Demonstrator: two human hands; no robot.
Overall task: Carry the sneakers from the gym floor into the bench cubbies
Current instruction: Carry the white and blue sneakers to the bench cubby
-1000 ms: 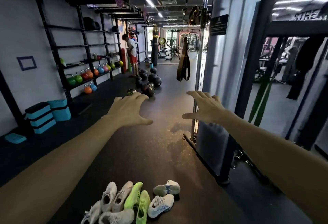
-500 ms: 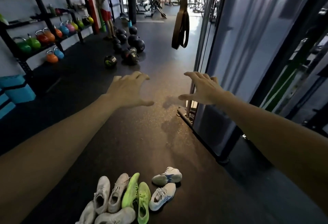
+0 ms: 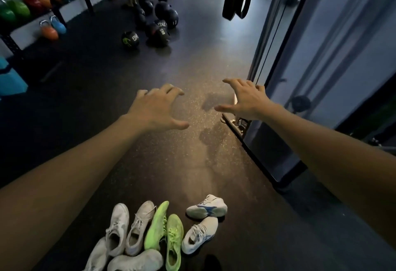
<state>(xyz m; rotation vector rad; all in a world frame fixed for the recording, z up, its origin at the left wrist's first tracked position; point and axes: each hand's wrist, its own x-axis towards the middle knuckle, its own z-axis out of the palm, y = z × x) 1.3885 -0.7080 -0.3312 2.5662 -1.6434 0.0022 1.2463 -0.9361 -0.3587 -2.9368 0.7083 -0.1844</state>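
Head view: your left hand (image 3: 157, 111) and right hand (image 3: 248, 100) hang spread wide, holding nothing, and the sneakers (image 3: 158, 236) lie heaped on the floor (image 3: 192, 152) well below and behind both palms. Judged light, soft-sided and loosely laced, so pinch each at the heel collar or hook fingers inside. The lowest grey shoes are cut off by the frame edge, and no bench cubbies show.

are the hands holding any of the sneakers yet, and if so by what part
Nothing is held. The left hand and right hand are both spread open in the air, with no grip on anything; the white, grey and neon-green sneakers all lie on the dark rubber floor.
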